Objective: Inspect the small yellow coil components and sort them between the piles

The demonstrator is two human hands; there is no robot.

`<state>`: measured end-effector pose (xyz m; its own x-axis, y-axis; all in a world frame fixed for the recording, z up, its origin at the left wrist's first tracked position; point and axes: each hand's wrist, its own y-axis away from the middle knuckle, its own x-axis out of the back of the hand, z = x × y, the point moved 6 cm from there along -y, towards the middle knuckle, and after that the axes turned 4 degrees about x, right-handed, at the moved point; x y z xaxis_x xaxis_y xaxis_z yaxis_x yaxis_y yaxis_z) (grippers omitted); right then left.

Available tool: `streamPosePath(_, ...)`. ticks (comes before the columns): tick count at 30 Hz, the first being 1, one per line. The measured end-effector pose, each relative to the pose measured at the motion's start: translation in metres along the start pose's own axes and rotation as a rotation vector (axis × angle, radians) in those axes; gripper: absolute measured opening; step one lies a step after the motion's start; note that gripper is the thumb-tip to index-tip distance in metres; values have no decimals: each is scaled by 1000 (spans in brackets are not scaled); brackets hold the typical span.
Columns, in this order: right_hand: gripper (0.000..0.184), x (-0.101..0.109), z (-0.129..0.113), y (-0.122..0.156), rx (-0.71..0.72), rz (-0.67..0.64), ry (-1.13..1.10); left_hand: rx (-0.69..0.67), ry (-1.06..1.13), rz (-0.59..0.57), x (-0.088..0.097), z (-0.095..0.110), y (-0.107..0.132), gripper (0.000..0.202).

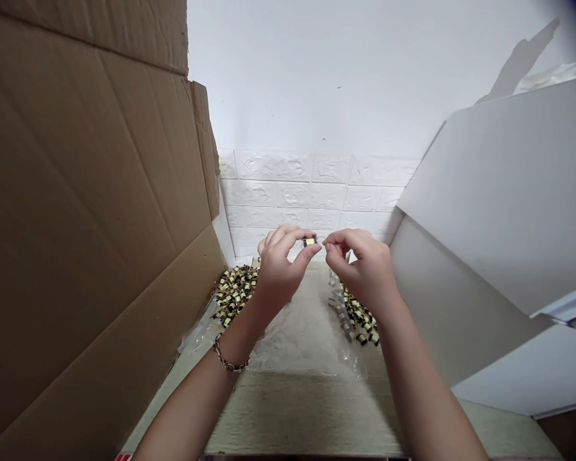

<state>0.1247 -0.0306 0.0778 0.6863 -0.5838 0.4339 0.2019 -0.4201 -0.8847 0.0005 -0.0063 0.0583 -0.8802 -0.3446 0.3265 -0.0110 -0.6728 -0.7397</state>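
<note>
My left hand is raised over the table with its fingers pinched on a small yellow-and-black component. My right hand is level with it, fingers pinched close to the component's right end; what it holds, if anything, is too small to make out. A pile of similar small components lies on the table at the left of my hands. A second pile of components lies at the right, partly hidden by my right wrist. A bracelet circles my left wrist.
Clear plastic sheeting covers the pale table under the piles. A tall brown cardboard panel walls the left side. A white box stands at the right. A white brick-pattern wall closes the back.
</note>
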Motion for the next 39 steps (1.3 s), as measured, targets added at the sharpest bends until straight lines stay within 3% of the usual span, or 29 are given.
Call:
streamPosePath(3,8,2,-2,0,8,9,-3,62,239,-71,-4,-6,-2,19)
streamPosePath(8,9,1,-7,0,65,27,12,306,697,-236,-20,-22,-1,23)
streamPosePath(12,9,1,-12,1,137,59,51,398,942,-349,-29,-21,2,26)
streamPosePath(25,8,0,-14,5,187,87,138,623,1205,-557,-45,-23,15,30)
streamPosePath(39,7,1,-13,2,135,102,122,854,1276,-733,-46,-25,22,34)
